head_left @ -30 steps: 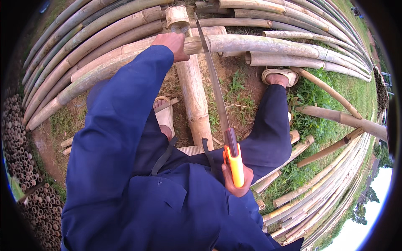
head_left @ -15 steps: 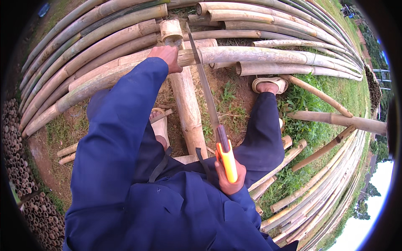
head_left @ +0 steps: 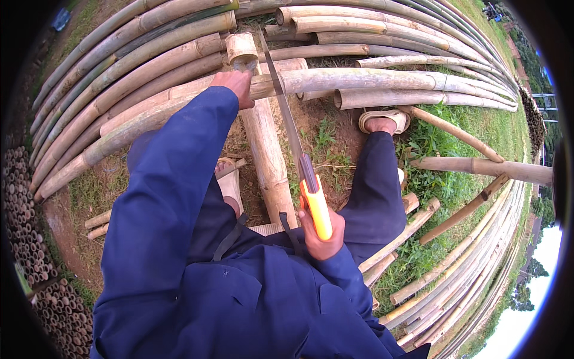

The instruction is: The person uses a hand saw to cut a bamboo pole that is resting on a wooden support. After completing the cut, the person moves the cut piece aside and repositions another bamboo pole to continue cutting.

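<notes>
free passage over the patchy ground (head_left: 347,133) between saw blade (head_left: 290,119) and right foot (head_left: 382,123), crosswise bamboo pole (head_left: 359,79) barring the far side, thick bamboo support (head_left: 269,161) and left hand (head_left: 237,85) obstructing leftward

Left hand (head_left: 235,85) forward, right hand (head_left: 333,239) lower

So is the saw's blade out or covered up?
Out: the bare saw blade stretches from the orange handle across the bamboo pole.

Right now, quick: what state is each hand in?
Left hand: closed over the bamboo pole.
Right hand: closed, holding the handsaw by its orange-yellow handle.
</notes>
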The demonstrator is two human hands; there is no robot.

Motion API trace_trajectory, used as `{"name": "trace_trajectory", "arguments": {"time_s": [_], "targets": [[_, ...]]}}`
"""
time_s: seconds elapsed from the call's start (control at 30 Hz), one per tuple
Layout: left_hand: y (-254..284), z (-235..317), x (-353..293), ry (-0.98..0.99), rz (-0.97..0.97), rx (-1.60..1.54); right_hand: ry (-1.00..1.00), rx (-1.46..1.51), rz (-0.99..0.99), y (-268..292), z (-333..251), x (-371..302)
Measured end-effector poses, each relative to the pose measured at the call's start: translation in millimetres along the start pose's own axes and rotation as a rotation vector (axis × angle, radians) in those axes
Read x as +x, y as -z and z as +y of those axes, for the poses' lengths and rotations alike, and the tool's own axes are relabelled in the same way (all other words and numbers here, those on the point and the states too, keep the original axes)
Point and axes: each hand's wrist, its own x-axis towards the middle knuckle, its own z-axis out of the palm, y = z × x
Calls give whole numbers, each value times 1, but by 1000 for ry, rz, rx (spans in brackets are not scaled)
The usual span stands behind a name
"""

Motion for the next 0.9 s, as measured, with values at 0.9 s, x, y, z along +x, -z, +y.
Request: {"name": "trace_trajectory", "arguments": {"time_s": [0.9], "targets": [[16,15,4,5,-23,-7,196,74,77,-42,-5,121]]}}
